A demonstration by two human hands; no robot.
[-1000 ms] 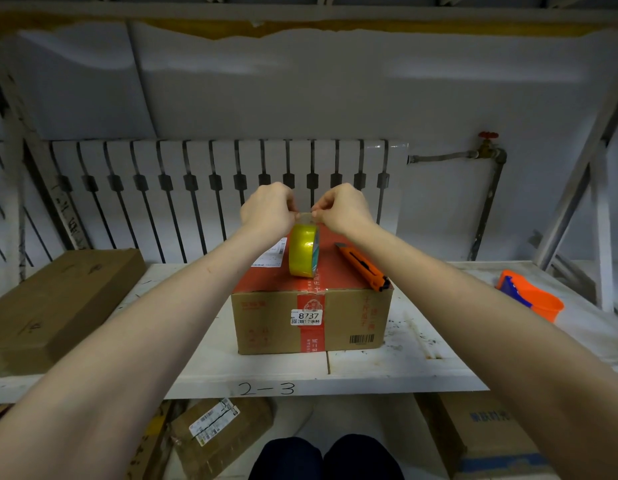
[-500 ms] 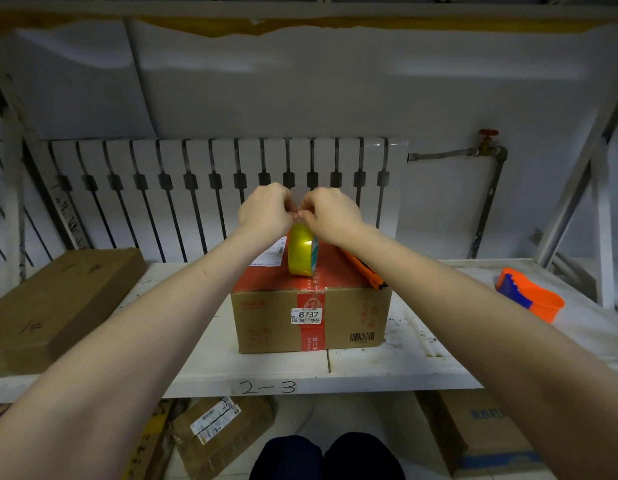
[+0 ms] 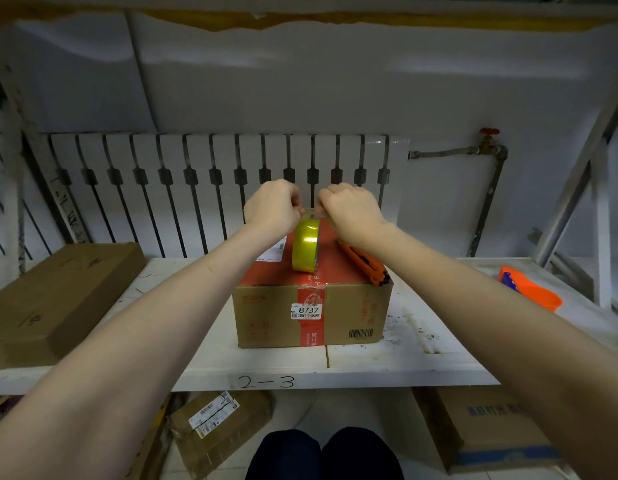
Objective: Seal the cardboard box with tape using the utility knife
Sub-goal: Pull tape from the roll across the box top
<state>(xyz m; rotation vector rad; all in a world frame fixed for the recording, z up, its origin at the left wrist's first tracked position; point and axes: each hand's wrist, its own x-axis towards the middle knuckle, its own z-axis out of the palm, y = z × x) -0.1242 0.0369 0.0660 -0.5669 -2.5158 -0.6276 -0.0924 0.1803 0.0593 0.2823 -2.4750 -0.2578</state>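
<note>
A cardboard box (image 3: 276,320) with a red top and a red strip down its front stands on the white shelf (image 3: 387,365). A yellow tape roll (image 3: 304,245) stands on edge on the box top. My left hand (image 3: 271,206) and my right hand (image 3: 349,209) are above the roll, fingers pinched on the clear tape end between them. An orange utility knife (image 3: 366,263) lies on the box's right top edge, partly hidden under my right wrist.
A flat brown box (image 3: 58,292) lies on the shelf at left. An orange and blue tool (image 3: 527,289) lies at right. A radiator (image 3: 214,188) and a pipe with a red valve (image 3: 489,140) are behind. More boxes (image 3: 484,431) sit below.
My hands came close together half a second ago and have now drawn a little apart again over the roll. The roll, box and knife have not moved.
</note>
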